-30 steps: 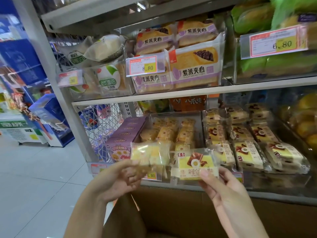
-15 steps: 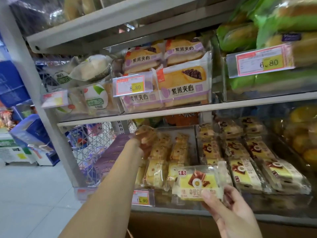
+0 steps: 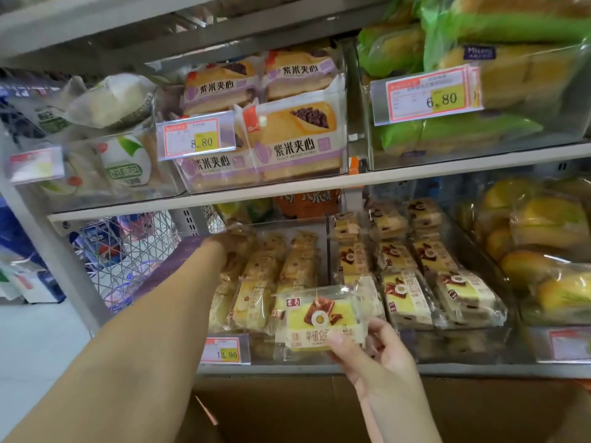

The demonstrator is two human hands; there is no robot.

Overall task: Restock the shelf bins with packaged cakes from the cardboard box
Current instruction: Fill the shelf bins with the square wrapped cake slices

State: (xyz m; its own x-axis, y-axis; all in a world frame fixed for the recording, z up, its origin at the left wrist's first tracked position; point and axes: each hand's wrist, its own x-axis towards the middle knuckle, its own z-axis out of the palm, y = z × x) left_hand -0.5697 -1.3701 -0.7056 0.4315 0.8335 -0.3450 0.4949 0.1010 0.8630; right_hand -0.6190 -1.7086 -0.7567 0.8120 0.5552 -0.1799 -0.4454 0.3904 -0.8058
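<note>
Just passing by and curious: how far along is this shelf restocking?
The two lower bins look nearly full: pale cakes in the left bin, chocolate-label cakes beside it. In hand: the left hand holds a pale pack at that bin's back; the right hand grips a chocolate-label pack before the shelf. Left: placing both. What remains in the cardboard box is hidden.

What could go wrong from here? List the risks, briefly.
The right hand pinches the chocolate-label packet by a lower corner, outside the bins; it could slip.
That packet hangs before the pale-cake bin; its matches fill the right bin, so misfiling is possible.
The left hand carries a pale packet deep into that bin; its forearm may topple front packets.
</note>
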